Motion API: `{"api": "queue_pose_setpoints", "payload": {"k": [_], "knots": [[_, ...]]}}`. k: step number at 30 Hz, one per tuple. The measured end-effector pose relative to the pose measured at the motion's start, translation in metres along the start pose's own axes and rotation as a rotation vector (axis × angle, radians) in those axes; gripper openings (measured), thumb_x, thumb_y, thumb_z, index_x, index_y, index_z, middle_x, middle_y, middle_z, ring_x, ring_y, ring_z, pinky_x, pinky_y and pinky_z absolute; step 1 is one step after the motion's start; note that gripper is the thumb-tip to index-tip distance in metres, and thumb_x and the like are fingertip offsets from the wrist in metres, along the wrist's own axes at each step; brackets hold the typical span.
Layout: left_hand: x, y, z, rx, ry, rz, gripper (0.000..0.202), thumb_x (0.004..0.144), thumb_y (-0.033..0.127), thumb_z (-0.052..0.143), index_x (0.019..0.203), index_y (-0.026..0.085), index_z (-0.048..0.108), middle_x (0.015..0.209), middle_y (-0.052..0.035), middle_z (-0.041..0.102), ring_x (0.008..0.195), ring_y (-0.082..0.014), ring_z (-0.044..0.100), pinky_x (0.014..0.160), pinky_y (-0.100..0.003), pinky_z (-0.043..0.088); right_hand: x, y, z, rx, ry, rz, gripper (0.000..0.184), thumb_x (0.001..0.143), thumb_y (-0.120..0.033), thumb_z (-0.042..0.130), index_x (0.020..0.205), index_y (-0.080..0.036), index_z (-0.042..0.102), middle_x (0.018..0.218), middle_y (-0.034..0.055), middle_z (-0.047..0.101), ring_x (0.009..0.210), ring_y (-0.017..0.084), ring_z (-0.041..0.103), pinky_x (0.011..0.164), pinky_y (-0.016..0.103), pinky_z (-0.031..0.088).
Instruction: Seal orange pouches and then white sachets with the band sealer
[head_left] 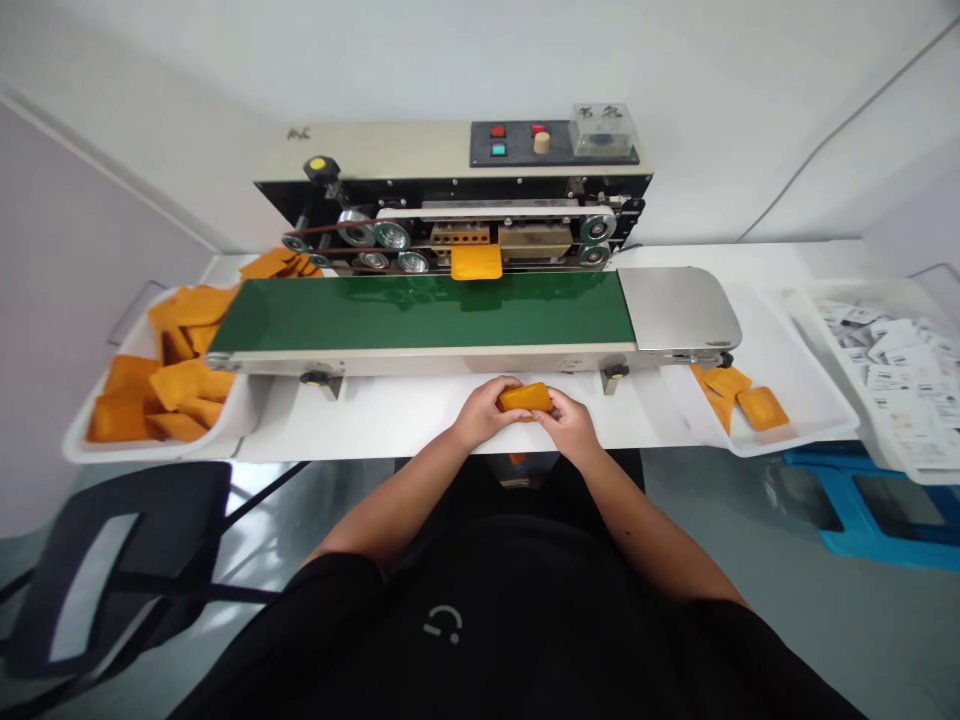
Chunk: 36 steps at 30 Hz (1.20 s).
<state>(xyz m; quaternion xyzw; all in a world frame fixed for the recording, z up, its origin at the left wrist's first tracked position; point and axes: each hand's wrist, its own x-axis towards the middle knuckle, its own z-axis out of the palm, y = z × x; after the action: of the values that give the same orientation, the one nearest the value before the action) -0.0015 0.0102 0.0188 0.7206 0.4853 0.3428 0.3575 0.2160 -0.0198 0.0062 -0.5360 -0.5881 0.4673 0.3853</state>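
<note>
Between my two hands is an orange pouch [527, 397], held near the table's front edge just below the conveyor. My left hand [481, 413] grips its left end, thumb and fingers closed on it. The right end is pinched by my right hand [572, 424]. Ahead of them stands a band sealing machine [390, 150] with a green conveyor belt [360, 315]. Another orange pouch [476, 262] hangs from the sealing band, over the belt's far edge. Whether the held pouch is open at its top I cannot tell.
On the left, a white bin [251, 405] is heaped with orange pouches [180, 385]. At right, a white tray [817, 400] holds several more, beside a tray of white printed packets [911, 370]. A black chair [150, 540] and blue stool [847, 510] stand below.
</note>
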Motion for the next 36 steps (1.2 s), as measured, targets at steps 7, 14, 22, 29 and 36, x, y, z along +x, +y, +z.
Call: {"api": "queue_pose_setpoints", "payload": {"k": [7, 14, 22, 29, 36], "knots": [[0.000, -0.002, 0.001, 0.027, 0.014, -0.006, 0.057, 0.075, 0.049, 0.090, 0.120, 0.021, 0.069, 0.110, -0.0104, 0.076, 0.099, -0.0275, 0.073, 0.090, -0.039, 0.058, -0.001, 0.001, -0.002, 0.230, 0.067, 0.067, 0.037, 0.088, -0.050, 0.074, 0.109, -0.020, 0.069, 0.097, 0.0053, 0.076, 0.087, 0.021, 0.073, 0.081, 0.033, 0.060], [0.001, -0.003, 0.002, 0.048, 0.013, 0.002, 0.048, 0.083, 0.042, 0.084, 0.122, 0.021, 0.068, 0.114, -0.0097, 0.076, 0.101, -0.0260, 0.073, 0.092, -0.039, 0.058, 0.001, 0.001, -0.007, 0.349, 0.261, 0.007, 0.034, 0.090, -0.052, 0.073, 0.090, -0.019, 0.063, 0.078, 0.0016, 0.064, 0.072, 0.015, 0.061, 0.071, 0.027, 0.053], [0.000, 0.003, 0.001, 0.053, -0.001, -0.002, 0.044, 0.084, 0.038, 0.083, 0.123, 0.021, 0.068, 0.115, -0.0096, 0.076, 0.103, -0.0265, 0.073, 0.096, -0.040, 0.058, 0.001, -0.018, -0.035, 0.564, 0.350, -0.003, 0.039, 0.086, -0.053, 0.079, 0.095, -0.019, 0.062, 0.075, 0.0025, 0.066, 0.066, 0.015, 0.064, 0.062, 0.028, 0.052], [-0.001, 0.004, 0.001, 0.025, -0.021, -0.006, 0.042, 0.086, 0.037, 0.081, 0.123, 0.021, 0.068, 0.116, -0.0093, 0.076, 0.104, -0.0263, 0.072, 0.095, -0.040, 0.057, 0.000, -0.075, -0.077, 0.595, 0.380, -0.118, 0.036, 0.083, -0.048, 0.085, 0.091, -0.019, 0.064, 0.070, 0.0009, 0.066, 0.059, 0.013, 0.064, 0.056, 0.025, 0.051], [-0.001, -0.002, 0.001, 0.055, -0.051, -0.005, 0.044, 0.086, 0.038, 0.081, 0.124, 0.021, 0.068, 0.118, -0.0098, 0.075, 0.106, -0.0268, 0.072, 0.097, -0.040, 0.056, 0.021, -0.132, -0.127, 0.632, 0.416, -0.221, 0.042, 0.067, -0.029, 0.096, 0.097, -0.019, 0.069, 0.085, 0.0034, 0.072, 0.070, 0.015, 0.069, 0.053, 0.023, 0.051]]}}
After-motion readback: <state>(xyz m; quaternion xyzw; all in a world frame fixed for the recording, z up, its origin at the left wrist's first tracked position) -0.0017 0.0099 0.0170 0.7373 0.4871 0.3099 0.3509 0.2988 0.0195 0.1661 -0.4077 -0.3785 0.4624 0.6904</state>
